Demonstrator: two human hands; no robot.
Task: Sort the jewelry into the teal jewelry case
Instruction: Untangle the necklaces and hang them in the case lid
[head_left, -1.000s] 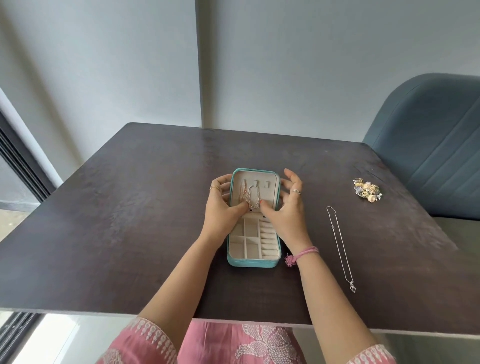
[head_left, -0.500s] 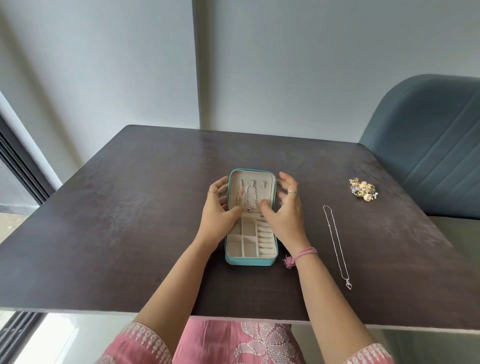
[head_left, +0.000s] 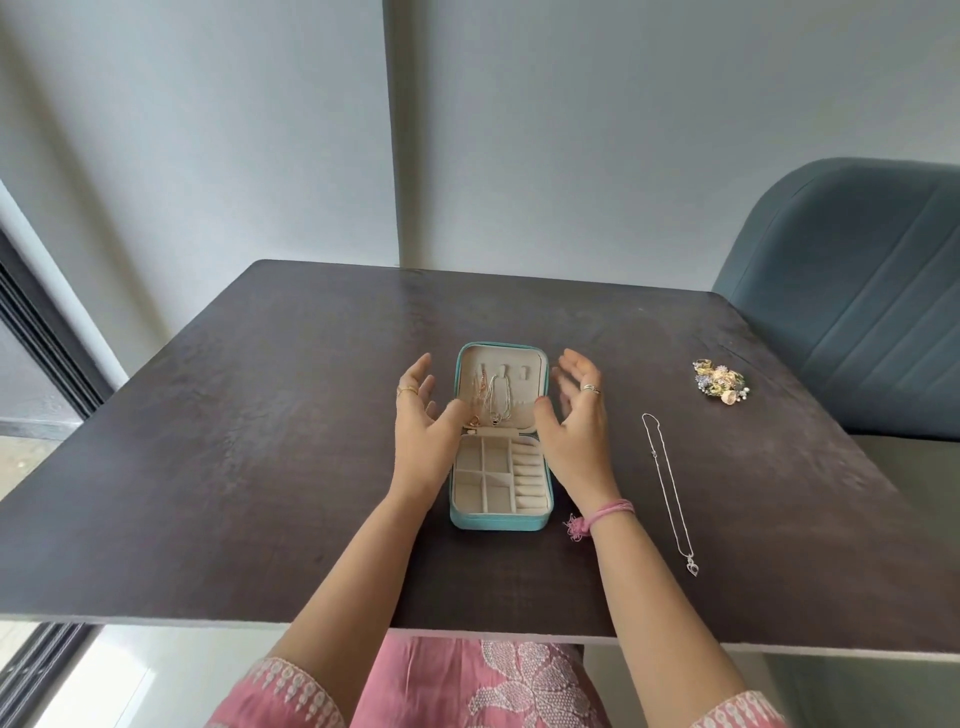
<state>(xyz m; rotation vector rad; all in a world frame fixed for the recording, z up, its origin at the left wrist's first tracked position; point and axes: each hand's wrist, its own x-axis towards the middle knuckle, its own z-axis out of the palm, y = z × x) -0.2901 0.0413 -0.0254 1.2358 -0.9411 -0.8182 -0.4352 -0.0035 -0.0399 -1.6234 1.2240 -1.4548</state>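
The teal jewelry case (head_left: 498, 521) lies open at the middle of the dark table (head_left: 234, 441). Its beige lid holds hanging necklaces (head_left: 496, 397), silver and rose-gold. The lower half has empty compartments. My left hand (head_left: 423, 426) hovers just left of the lid with fingers spread and relaxed, holding nothing. My right hand (head_left: 576, 415) hovers just right of the lid, also spread and empty. A silver chain necklace with a pendant (head_left: 670, 488) lies stretched out on the table to the right. A heap of gold and flowered jewelry (head_left: 721, 387) sits at the far right.
A blue-grey upholstered chair (head_left: 857, 296) stands against the table's right side. A grey wall rises behind the far edge. A dark window frame (head_left: 47, 353) runs along the left. My pink sleeves show at the bottom.
Both hands have let go of the necklaces in the lid and drawn apart to either side of the case, fingers now spread.
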